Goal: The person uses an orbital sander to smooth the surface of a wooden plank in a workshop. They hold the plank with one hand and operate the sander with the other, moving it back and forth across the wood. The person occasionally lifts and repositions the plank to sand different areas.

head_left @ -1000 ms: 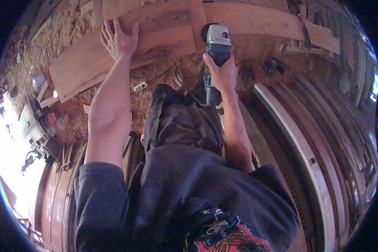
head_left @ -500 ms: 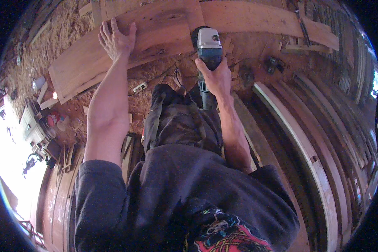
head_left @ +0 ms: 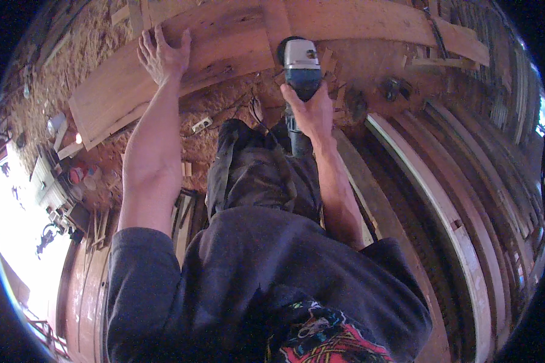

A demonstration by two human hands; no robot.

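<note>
A: ok so how's the hold looking? trying to get better at this kind of thing

B: pretty decent tbh. right hand [head_left: 313, 112] is wrapped round the body of the power tool [head_left: 303, 68], thumb on one side, fingers on the other. left hand [head_left: 163, 58] isn't gripping anything, just fingers spread apart, palm down over the board [head_left: 224, 54].

A: where's the board exactly?

B: out in front of the person, slanting across from the left to about the middle. the tool is over near its right end, with the dark disc [head_left: 281, 51] at the far end of the tool. from above I can't tell if disc and wood are touching or there's a gap.

A: any tips?

B: imo hold the disc flat to the face so an edge doesn't dig in, and go light, let the weight do the work. that left hand is nicely apart from the disc, I'd leave it there and lean on the board so it can't skate. one hand on a tool like that could twist, so firm wrist. also there's a foot [head_left: 258, 107] near the tool, and I'd want that tucked back a bit.
</note>
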